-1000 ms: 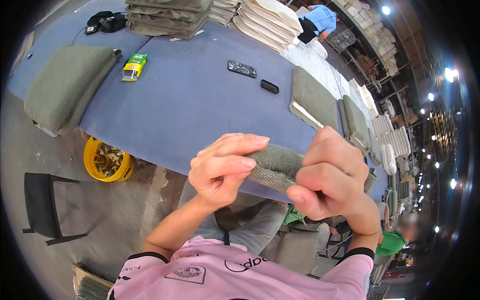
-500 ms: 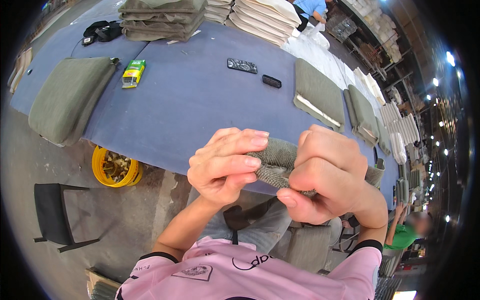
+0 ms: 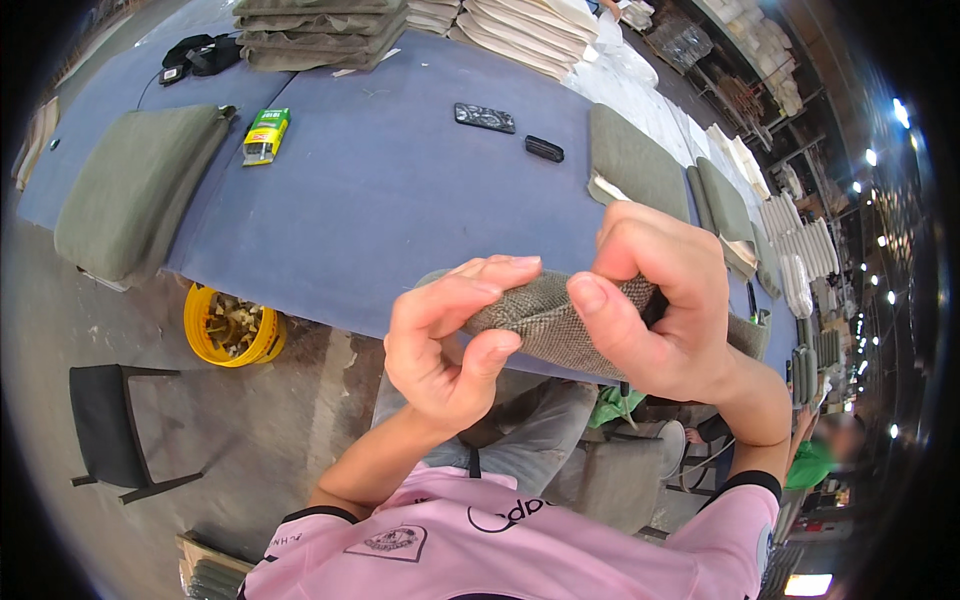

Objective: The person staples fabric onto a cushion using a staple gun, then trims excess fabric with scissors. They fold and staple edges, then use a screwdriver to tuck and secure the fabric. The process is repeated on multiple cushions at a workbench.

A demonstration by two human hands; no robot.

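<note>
Between my hands, above the table's near edge, is a piece of grey-green woven fabric, seen nearly edge-on with a fold along it. My left hand has its curved fingers and thumb about the fabric's left end. With the thumb pressed on its upper edge, my right hand grips the right part, the other fingers curled behind. A dark gap shows in the fabric beside the right thumb. Whether the fabric is a cover or a flat piece I cannot tell.
On the blue table lie a grey-green cushion, a green-yellow packet, a phone, a small black case and more cushions. Stacked fabric stands at the back. A yellow bucket and black chair are lower left.
My right hand has risen and turned, its thumb moving from below the fabric to its upper edge. The left fingers and thumb have spread further apart, and more of the fabric's side shows.
</note>
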